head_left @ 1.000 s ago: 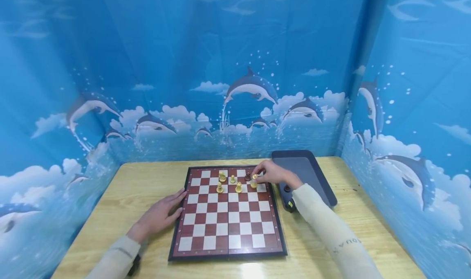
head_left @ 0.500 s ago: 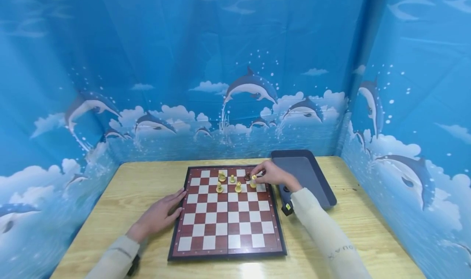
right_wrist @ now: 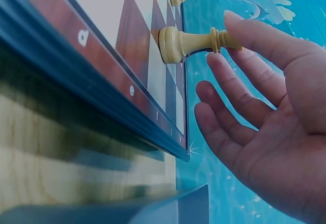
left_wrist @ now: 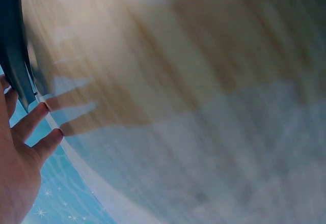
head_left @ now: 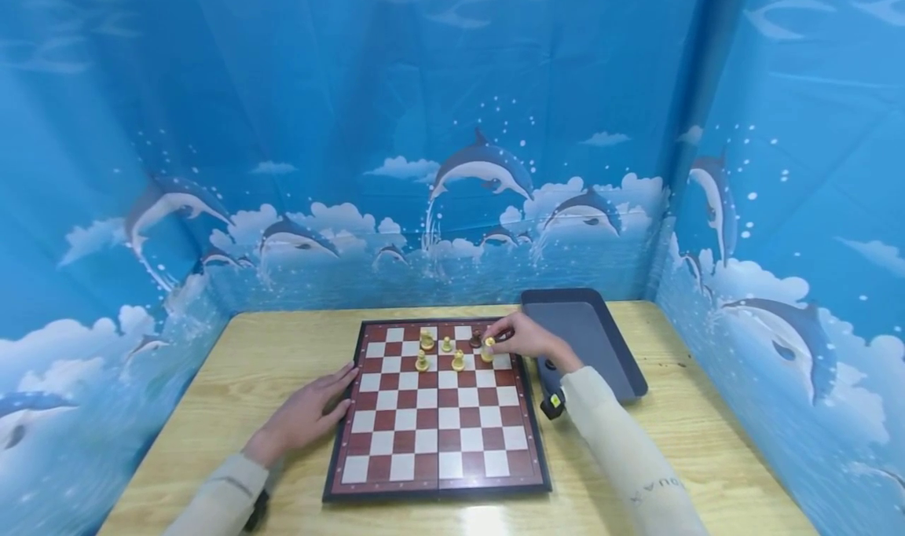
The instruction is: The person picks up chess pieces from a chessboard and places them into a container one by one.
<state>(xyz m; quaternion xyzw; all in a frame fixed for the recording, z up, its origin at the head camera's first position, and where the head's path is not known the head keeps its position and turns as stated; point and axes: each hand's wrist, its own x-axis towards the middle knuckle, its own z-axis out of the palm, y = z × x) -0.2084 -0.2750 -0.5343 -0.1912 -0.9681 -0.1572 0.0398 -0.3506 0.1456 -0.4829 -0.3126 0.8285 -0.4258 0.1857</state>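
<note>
In the head view my right hand (head_left: 529,338) pinches the top of a tall cream chess piece (head_left: 487,354) between thumb and fingertips. The right wrist view shows that chess piece (right_wrist: 189,43) upright with its base on the board; fingers cover its head, so its rank cannot be told. Several other cream pieces stand to its left, among them a knight (head_left: 426,339) and a pawn (head_left: 447,344). A dark piece (head_left: 476,339) is just beside my right fingertips. My left hand (head_left: 305,414) touches the left edge of the chessboard (head_left: 438,434), fingers loosely extended.
A dark grey tray (head_left: 601,339) lies right of the board, with a small dark piece (head_left: 551,365) in it, partly behind the right wrist. A black wrist device (head_left: 553,404) hangs under the right sleeve. Wooden table (head_left: 233,363) surrounds the board; dolphin-printed curtains (head_left: 353,167) enclose it.
The right forearm and its wrist device have shifted slightly left and down, while the fingers stay on the cream piece. My left hand has not visibly moved.
</note>
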